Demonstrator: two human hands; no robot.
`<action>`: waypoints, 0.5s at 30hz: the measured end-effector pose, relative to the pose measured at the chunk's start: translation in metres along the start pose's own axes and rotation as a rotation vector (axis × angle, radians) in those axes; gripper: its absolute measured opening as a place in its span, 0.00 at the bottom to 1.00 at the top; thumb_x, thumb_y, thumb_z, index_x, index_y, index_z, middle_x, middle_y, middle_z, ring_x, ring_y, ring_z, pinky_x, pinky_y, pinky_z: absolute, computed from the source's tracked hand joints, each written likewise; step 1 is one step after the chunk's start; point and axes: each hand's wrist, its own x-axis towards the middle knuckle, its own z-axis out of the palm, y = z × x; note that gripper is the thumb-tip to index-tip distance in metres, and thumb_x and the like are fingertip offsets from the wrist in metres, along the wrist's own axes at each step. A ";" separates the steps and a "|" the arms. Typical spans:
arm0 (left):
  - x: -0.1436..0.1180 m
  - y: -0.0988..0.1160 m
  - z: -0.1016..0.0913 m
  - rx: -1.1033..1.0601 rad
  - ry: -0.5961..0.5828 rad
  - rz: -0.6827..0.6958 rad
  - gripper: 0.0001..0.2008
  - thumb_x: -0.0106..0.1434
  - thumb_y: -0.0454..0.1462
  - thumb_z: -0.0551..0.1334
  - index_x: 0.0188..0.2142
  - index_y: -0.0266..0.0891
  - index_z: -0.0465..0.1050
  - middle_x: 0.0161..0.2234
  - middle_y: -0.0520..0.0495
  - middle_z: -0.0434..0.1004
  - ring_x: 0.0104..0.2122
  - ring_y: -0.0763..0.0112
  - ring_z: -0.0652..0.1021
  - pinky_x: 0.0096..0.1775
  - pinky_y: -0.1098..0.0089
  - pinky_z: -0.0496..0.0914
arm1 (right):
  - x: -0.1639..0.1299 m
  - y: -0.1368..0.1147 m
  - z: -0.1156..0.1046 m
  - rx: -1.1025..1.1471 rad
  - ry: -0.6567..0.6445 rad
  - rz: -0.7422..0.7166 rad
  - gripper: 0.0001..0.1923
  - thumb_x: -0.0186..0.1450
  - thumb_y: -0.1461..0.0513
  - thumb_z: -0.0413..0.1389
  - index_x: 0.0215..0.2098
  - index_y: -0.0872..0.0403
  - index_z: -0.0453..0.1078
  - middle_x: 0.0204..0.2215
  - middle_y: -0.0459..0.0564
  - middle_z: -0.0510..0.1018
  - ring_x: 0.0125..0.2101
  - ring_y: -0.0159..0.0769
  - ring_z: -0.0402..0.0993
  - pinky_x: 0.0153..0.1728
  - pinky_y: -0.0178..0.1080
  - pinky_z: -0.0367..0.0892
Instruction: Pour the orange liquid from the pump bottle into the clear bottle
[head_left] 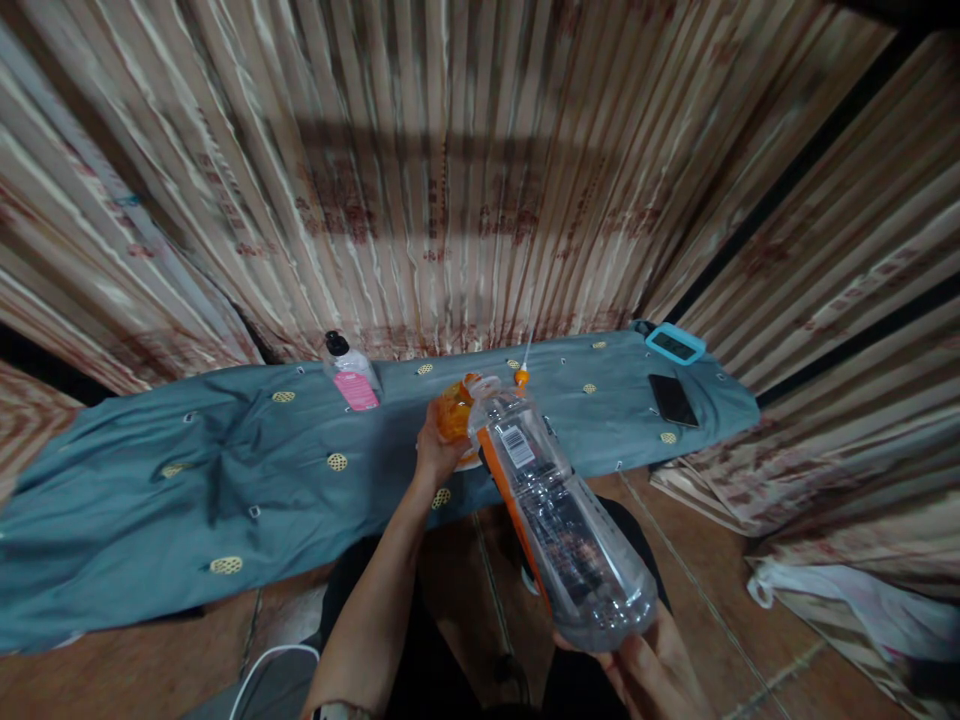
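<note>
A large clear plastic bottle (585, 535) with a barcode and an orange label edge lies tilted across the middle, its neck pointing away from me. My right hand (649, 665) grips it around the base. Fingers of my left hand (436, 447) are wrapped round a smaller orange bottle (453, 410), partly hidden behind the clear bottle's mouth. The two mouths are close together; whether they touch I cannot tell. Just beyond them an orange pump cap (522, 379) with a thin pale tube rests on the teal cloth (390, 440).
A pump bottle with a pink label and black top (354, 378) stands left on the cloth. At the right end are a blue-framed digital clock (675, 344) and a dark phone (673, 400). Striped curtains (450, 200) hang behind. A white cable (274, 655) loops at lower left.
</note>
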 end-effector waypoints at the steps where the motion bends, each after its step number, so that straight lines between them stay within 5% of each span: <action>1: 0.000 0.001 0.000 -0.012 0.000 0.005 0.30 0.51 0.39 0.71 0.52 0.40 0.66 0.44 0.44 0.80 0.42 0.61 0.81 0.45 0.61 0.76 | 0.000 0.000 -0.001 -0.007 -0.006 -0.007 0.27 0.48 0.53 0.75 0.46 0.42 0.77 0.46 0.49 0.85 0.45 0.50 0.83 0.47 0.57 0.76; 15: 0.001 0.002 0.001 -0.023 0.023 0.004 0.28 0.49 0.39 0.71 0.49 0.40 0.67 0.45 0.44 0.81 0.42 0.63 0.81 0.45 0.64 0.75 | -0.002 -0.004 0.009 -0.001 0.017 0.012 0.27 0.45 0.52 0.76 0.42 0.43 0.78 0.43 0.48 0.86 0.45 0.48 0.83 0.51 0.53 0.74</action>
